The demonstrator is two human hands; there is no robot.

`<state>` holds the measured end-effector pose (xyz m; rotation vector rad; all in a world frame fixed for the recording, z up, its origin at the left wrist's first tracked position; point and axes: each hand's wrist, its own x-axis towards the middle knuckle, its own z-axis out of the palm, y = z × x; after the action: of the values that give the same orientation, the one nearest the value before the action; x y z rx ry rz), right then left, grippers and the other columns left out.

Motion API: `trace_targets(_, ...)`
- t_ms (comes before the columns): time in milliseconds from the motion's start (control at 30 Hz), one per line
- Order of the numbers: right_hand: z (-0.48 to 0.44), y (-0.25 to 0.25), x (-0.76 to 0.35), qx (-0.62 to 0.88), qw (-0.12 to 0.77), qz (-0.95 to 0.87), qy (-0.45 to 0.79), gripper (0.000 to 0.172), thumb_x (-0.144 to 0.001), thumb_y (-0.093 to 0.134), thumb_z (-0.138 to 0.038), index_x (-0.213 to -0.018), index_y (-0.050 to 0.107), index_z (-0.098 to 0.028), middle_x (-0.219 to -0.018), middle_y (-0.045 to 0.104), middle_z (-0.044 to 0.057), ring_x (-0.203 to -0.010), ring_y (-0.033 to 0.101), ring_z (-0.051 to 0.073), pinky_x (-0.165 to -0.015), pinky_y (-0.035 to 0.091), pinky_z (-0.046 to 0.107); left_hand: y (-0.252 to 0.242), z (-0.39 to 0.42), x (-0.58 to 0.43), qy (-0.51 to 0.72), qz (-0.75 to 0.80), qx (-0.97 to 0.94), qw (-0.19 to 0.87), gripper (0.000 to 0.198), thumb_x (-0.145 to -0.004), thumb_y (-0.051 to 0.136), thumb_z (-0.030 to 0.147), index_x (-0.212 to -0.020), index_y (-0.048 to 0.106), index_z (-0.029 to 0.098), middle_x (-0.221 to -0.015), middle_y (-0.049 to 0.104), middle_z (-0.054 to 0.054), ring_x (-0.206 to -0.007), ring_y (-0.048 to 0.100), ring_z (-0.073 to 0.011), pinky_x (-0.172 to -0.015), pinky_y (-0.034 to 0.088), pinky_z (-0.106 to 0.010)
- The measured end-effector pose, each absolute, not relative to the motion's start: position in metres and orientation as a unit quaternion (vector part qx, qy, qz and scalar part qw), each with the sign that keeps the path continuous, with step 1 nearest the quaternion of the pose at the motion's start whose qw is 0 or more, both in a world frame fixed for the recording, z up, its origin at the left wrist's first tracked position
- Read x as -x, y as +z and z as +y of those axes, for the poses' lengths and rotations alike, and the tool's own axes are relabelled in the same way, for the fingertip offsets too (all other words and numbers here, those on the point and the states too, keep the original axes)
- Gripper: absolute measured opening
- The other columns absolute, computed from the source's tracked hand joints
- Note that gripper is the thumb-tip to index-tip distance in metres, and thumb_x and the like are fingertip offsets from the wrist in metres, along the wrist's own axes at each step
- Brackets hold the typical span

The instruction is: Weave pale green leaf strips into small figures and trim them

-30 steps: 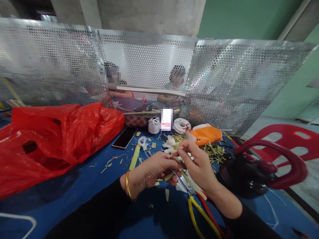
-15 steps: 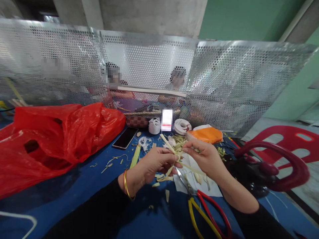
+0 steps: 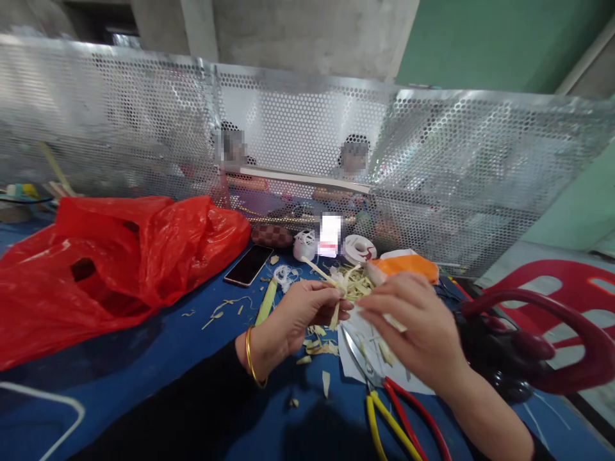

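Note:
My left hand (image 3: 300,317), with a gold bangle at the wrist, is closed on a pale yellow leaf strip (image 3: 321,273) that sticks up and to the left from its fingertips. My right hand (image 3: 413,323) is just right of it, back of the hand toward me, fingers curled and pinching the same bunch of strips; what lies inside them is partly hidden. Under both hands lie scissors (image 3: 384,400) with red and yellow handles on a white paper (image 3: 353,365), amid cut leaf scraps (image 3: 319,349).
A big red plastic bag (image 3: 110,266) lies at the left on the blue table (image 3: 158,358). A phone (image 3: 248,265), thread spools (image 3: 306,245), a tape roll (image 3: 359,248) and an orange packet (image 3: 408,264) stand behind. A dark bag with a red handle (image 3: 523,346) is at right. People sit beyond the perforated screen (image 3: 298,141).
My right hand has turned over and dropped lower, its back now facing me. The left hand keeps its pinch on the strip. The view has shifted slightly right.

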<state>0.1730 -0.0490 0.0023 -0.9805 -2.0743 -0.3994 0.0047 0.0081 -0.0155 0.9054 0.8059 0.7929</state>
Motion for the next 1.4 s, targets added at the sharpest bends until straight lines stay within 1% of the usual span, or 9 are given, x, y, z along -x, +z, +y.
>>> trace_targets(100, -0.049, -0.007, -0.157, 0.357, 0.261, -0.873, -0.205, 0.019, -0.089, 0.055, -0.016, -0.105, 0.065, -0.018, -0.085, 0.066, 0.005, -0.076, 0.056, 0.02, -0.076, 0.039, 0.038, -0.016, 0.007, -0.006, 0.393, 0.352, -0.412, 0.743, 0.008, -0.065, 0.072, 0.016, -0.064, 0.066, 0.011, -0.056, 0.062, 0.001, -0.047, 0.053, -0.0063, -0.048, 0.04, -0.017)
trace_targets(200, -0.044, -0.022, -0.148, 0.357, 0.217, -0.866, -0.275, 0.022, -0.092, 0.047, -0.012, -0.105, 0.065, -0.015, -0.083, 0.066, 0.006, -0.076, 0.055, 0.02, -0.079, 0.038, 0.038, -0.016, 0.007, -0.007, 0.398, 0.345, -0.406, 0.747, 0.007, -0.062, 0.073, 0.016, -0.064, 0.068, 0.011, -0.058, 0.062, 0.001, -0.05, 0.053, -0.0061, -0.048, 0.039, -0.016)
trace_targets(467, -0.049, -0.029, -0.145, 0.284, 0.293, -0.882, -0.234, 0.022, -0.092, 0.046, -0.008, -0.085, 0.066, -0.013, -0.073, 0.066, 0.006, -0.074, 0.056, 0.018, -0.083, 0.042, 0.036, -0.012, 0.005, -0.005, 0.415, 0.359, -0.398, 0.735, 0.011, -0.064, 0.076, 0.018, -0.069, 0.07, 0.01, -0.063, 0.07, -0.005, -0.059, 0.063, -0.0128, -0.06, 0.049, -0.022)
trace_targets(833, -0.051, -0.031, -0.138, 0.259, 0.311, -0.889, -0.214, 0.021, -0.089, 0.047, -0.005, -0.085, 0.066, -0.012, -0.073, 0.067, 0.006, -0.069, 0.056, 0.017, -0.079, 0.046, 0.036, -0.014, 0.006, -0.006, 0.415, 0.371, -0.382, 0.738, 0.007, -0.067, 0.074, 0.014, -0.07, 0.069, 0.01, -0.059, 0.069, -0.004, -0.056, 0.065, -0.0117, -0.058, 0.051, -0.02)
trace_targets(967, -0.053, -0.024, -0.14, 0.255, 0.333, -0.887, -0.193, 0.017, -0.091, 0.048, -0.01, -0.095, 0.065, -0.013, -0.08, 0.07, 0.006, -0.076, 0.061, 0.018, -0.081, 0.046, 0.036, -0.013, 0.008, -0.003, 0.421, 0.365, -0.388, 0.734, 0.011, -0.068, 0.077, 0.018, -0.071, 0.069, 0.01, -0.062, 0.071, -0.005, -0.057, 0.065, -0.012, -0.059, 0.051, -0.02)
trace_targets(1100, -0.05, -0.017, -0.152, 0.389, 0.45, -0.786, -0.169, 0.02, -0.092, 0.053, -0.023, -0.108, 0.062, -0.016, -0.098, 0.069, 0.011, -0.096, 0.061, 0.025, -0.084, 0.044, 0.041, -0.005, 0.01, 0.001, 0.407, 0.357, -0.411, 0.734, 0.014, -0.074, 0.074, 0.022, -0.078, 0.07, 0.01, -0.067, 0.073, -0.008, -0.056, 0.066, -0.0134, -0.061, 0.053, -0.023)
trace_targets(1167, -0.044, -0.017, -0.16, 0.483, 0.451, -0.732, -0.165, 0.018, -0.09, 0.055, -0.025, -0.106, 0.063, -0.019, -0.102, 0.068, 0.011, -0.099, 0.06, 0.027, -0.083, 0.043, 0.043, -0.002, 0.011, 0.002, 0.394, 0.358, -0.418, 0.736, 0.017, -0.078, 0.071, 0.025, -0.077, 0.07, 0.009, -0.067, 0.073, -0.01, -0.057, 0.067, -0.0145, -0.062, 0.053, -0.025)
trace_targets(1267, -0.036, -0.023, -0.167, 0.523, 0.417, -0.738, -0.088, 0.01, -0.09, 0.057, -0.028, -0.092, 0.065, -0.022, -0.089, 0.071, 0.005, -0.086, 0.064, 0.023, -0.083, 0.043, 0.04, -0.002, 0.011, 0.002, 0.385, 0.365, -0.425, 0.733, 0.024, -0.082, 0.067, 0.031, -0.073, 0.07, 0.008, -0.066, 0.072, -0.01, -0.056, 0.066, -0.0137, -0.06, 0.052, -0.024)
trace_targets(1400, -0.034, -0.029, -0.163, 0.507, 0.424, -0.748, -0.054, 0.013, -0.091, 0.055, -0.021, -0.082, 0.063, -0.023, -0.079, 0.071, -0.001, -0.076, 0.064, 0.018, -0.093, 0.038, 0.039, -0.008, 0.01, -0.001, 0.39, 0.353, -0.459, 0.716, 0.02, -0.07, 0.078, 0.026, -0.077, 0.07, 0.009, -0.067, 0.069, -0.004, -0.054, 0.062, -0.0098, -0.058, 0.05, -0.022)
